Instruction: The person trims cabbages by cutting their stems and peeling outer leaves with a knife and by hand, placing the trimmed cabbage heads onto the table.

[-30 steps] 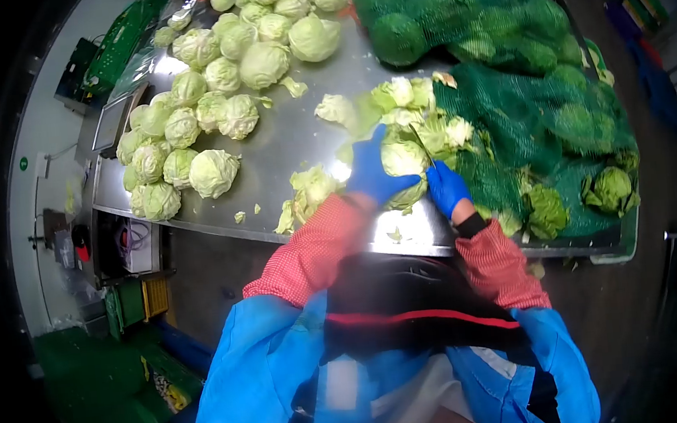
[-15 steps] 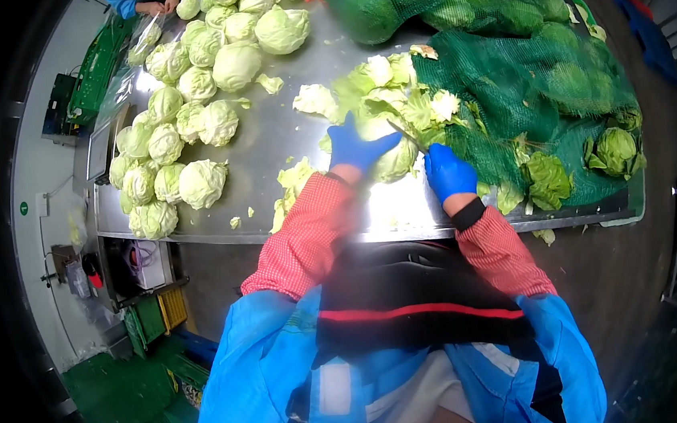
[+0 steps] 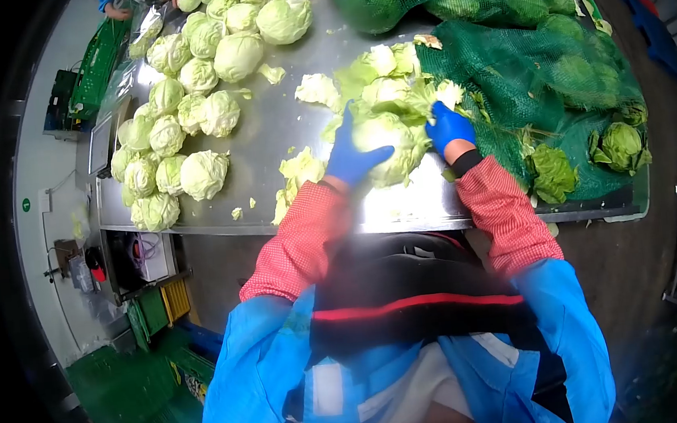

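In the head view, the left hand [image 3: 354, 158] is spread wide in a blue glove, thumb well apart from the fingers, against the left side of a pale green cabbage [image 3: 392, 149]. That cabbage sits on the metal table [image 3: 262, 162], near its front edge and between the two hands. The right hand [image 3: 450, 127], also gloved in blue, is just right of the cabbage with its fingers curled narrow by the leaves; whether it grips anything cannot be told.

Cut leaves [image 3: 389, 66] lie heaped directly beyond the cabbage, and a smaller clump of leaves [image 3: 301, 174] lies left of the left hand. Farther left, a group of cabbages [image 3: 201, 115] spreads toward the far side. On the right, green mesh bags [image 3: 514, 55] hold more heads, with two leafy heads [image 3: 621, 148] lying near the front right corner. At the upper left, another person's hand [image 3: 118, 12] shows above a green crate [image 3: 99, 67].
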